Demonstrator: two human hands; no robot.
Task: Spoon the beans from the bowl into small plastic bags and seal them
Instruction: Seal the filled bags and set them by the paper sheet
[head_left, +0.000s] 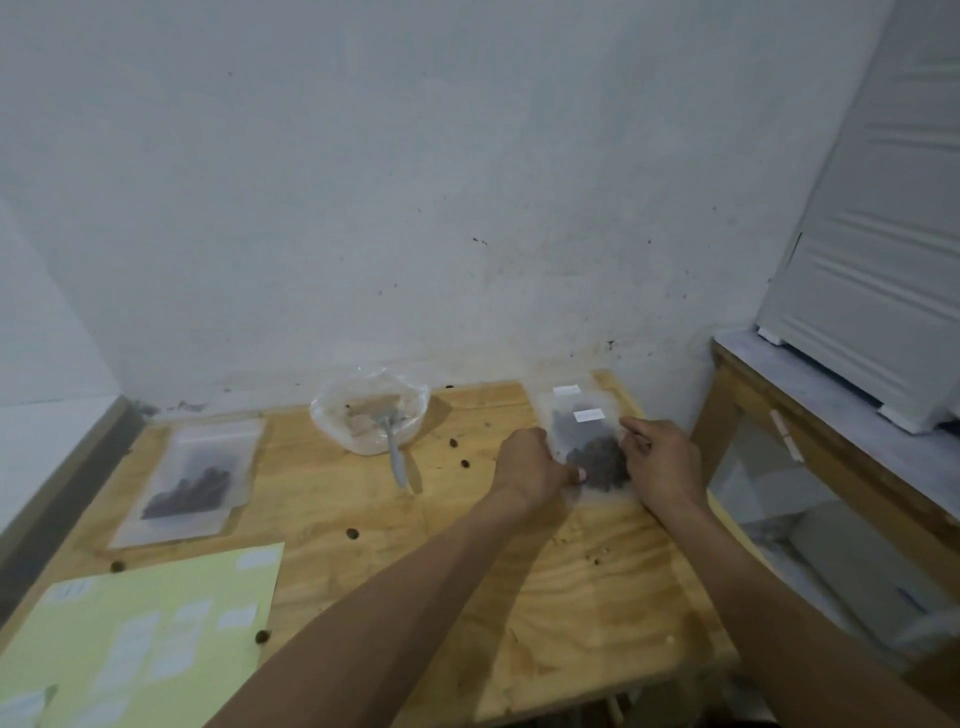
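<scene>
A wooden table (395, 519) stands against a white wall (415, 182). Both arms reach far out over the table. A sheet of white stickers (140, 644) lies near the front left. A filled bag (189, 480) lies at the left. The clear bowl (370, 415) holds a spoon (393, 447). The left hand (530, 462) and right hand (660, 462) pinch the sides of a small bag of beans (589, 452), flat on the table at the right.

2 hands (530, 462), 3 filled bags (189, 480), 1 bowl (332, 415), 1 spoon (396, 457), 1 label sheet (140, 639).
</scene>
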